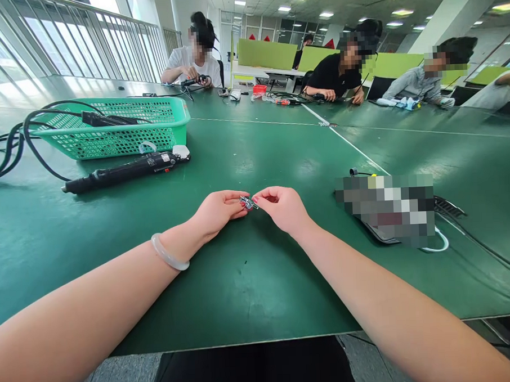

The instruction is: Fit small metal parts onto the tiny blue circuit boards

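Observation:
Between my hands is a small, shiny silver and dark piece [249,202], too small for me to tell its kind. My left hand [217,210] has its fingers closed on the piece's left side, thumb pressed on it. A pale bangle [170,253] circles that wrist. From the other side, the fingertips of my right hand [283,208] pinch together at the piece's right end. Both hands are over the green tabletop, near its front edge. A black electric screwdriver [127,169] lies on the table to the left, apart from my left hand.
A green plastic basket [174,124] holding another black tool [108,119] stands at the left, with thick black cables [18,142] beside it. A blurred-out dark device [386,210] with cables lies at the right. Several people sit across the green table [242,293].

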The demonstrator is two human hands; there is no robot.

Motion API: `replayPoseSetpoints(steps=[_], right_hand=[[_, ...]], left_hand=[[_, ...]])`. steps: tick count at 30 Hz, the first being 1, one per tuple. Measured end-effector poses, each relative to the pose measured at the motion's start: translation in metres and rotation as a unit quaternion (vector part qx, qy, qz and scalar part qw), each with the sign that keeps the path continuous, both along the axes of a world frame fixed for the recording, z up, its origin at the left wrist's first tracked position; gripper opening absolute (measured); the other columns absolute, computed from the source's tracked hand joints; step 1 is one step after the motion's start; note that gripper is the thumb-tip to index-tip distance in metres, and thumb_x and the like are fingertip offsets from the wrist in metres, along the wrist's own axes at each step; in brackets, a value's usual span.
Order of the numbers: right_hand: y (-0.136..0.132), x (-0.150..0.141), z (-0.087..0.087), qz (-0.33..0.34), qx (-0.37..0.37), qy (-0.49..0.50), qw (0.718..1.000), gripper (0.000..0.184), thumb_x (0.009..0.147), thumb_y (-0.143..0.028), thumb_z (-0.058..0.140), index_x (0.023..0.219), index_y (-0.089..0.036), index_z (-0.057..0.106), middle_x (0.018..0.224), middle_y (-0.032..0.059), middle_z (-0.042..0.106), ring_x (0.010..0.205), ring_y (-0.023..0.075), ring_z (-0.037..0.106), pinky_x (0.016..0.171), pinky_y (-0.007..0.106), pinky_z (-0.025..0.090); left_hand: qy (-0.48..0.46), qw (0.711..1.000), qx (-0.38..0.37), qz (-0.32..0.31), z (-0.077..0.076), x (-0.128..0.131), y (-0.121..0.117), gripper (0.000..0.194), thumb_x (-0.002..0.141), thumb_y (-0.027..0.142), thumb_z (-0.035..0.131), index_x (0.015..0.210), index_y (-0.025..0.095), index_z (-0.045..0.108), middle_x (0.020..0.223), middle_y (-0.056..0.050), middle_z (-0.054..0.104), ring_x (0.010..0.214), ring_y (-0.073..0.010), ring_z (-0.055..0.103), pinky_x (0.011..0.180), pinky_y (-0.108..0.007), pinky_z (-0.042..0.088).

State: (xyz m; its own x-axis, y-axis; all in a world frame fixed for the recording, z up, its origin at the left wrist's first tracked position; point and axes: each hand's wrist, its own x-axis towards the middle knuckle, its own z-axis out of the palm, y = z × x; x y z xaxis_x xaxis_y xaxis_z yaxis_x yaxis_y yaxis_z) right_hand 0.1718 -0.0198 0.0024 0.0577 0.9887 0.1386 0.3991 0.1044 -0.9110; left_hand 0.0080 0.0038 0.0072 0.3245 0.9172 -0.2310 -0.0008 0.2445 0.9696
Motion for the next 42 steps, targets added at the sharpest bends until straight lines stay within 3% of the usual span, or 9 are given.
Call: replayPoseSetpoints(steps=[7,16,31,34,37,42], right_hand=[[0.001,-0.006,-0.003,-0.06,-0.048,0.085,0.993,0.016,0.067,-0.032,0.066,0.069,-0.016,0.069,0.07,0.0022,0.07,0.063,0.0131,0.058,0.065,0.029,0.044],[0.0,-0.013,-0.005,-0.067,-0.04,0.159,0.984,0.013,0.063,-0.03,0.07,0.064,-0.017,0.069,0.07,0.0025,0.07,0.069,0.0137,0.061,0.072,0.03,0.046],[0.001,-0.008,-0.003,-0.07,-0.054,0.177,0.98,0.022,0.067,-0.032,0.069,0.082,-0.018,0.076,0.071,0.0031,0.068,0.058,0.0101,0.05,0.059,0.028,0.04],[0.003,-0.003,-0.004,-0.074,-0.033,0.12,0.99,0.025,0.074,-0.034,0.064,0.089,-0.018,0.075,0.075,0.0031,0.069,0.058,0.0102,0.049,0.06,0.028,0.041],[0.005,0.001,-0.008,-0.054,0.001,-0.03,0.998,0.022,0.08,-0.03,0.058,0.092,-0.02,0.075,0.081,0.0032,0.07,0.063,0.0121,0.052,0.065,0.03,0.044],[0.01,0.001,-0.017,0.02,0.051,-0.262,0.964,0.016,0.081,-0.02,0.061,0.088,-0.022,0.074,0.092,0.0043,0.069,0.081,0.0168,0.058,0.076,0.032,0.044]], left_hand=[[-0.034,0.999,0.007,0.005,-0.001,0.004,-0.003,0.02,0.075,0.016,0.071,0.094,0.011,0.066,0.082,-0.006,0.073,0.079,-0.0119,0.068,0.089,-0.031,0.053],[-0.06,0.998,-0.013,0.011,0.0,0.006,-0.004,0.013,0.075,0.009,0.07,0.085,0.009,0.062,0.076,-0.004,0.072,0.073,-0.0098,0.068,0.088,-0.03,0.053],[-0.08,0.997,-0.011,0.006,-0.003,0.004,-0.002,0.011,0.077,0.01,0.068,0.086,0.01,0.061,0.085,-0.008,0.072,0.079,-0.012,0.068,0.089,-0.031,0.053],[-0.098,0.994,-0.025,0.042,-0.002,0.003,0.0,0.003,0.082,0.009,0.063,0.084,0.009,0.061,0.088,-0.009,0.071,0.082,-0.0134,0.069,0.089,-0.031,0.053],[-0.123,0.987,-0.043,0.09,-0.002,0.001,0.005,0.006,0.085,0.009,0.056,0.083,0.009,0.061,0.093,-0.011,0.07,0.085,-0.0143,0.069,0.088,-0.029,0.054],[-0.136,0.983,-0.045,0.116,-0.002,0.001,0.008,0.006,0.086,0.007,0.053,0.084,0.009,0.059,0.095,-0.012,0.068,0.085,-0.0147,0.069,0.088,-0.029,0.055]])
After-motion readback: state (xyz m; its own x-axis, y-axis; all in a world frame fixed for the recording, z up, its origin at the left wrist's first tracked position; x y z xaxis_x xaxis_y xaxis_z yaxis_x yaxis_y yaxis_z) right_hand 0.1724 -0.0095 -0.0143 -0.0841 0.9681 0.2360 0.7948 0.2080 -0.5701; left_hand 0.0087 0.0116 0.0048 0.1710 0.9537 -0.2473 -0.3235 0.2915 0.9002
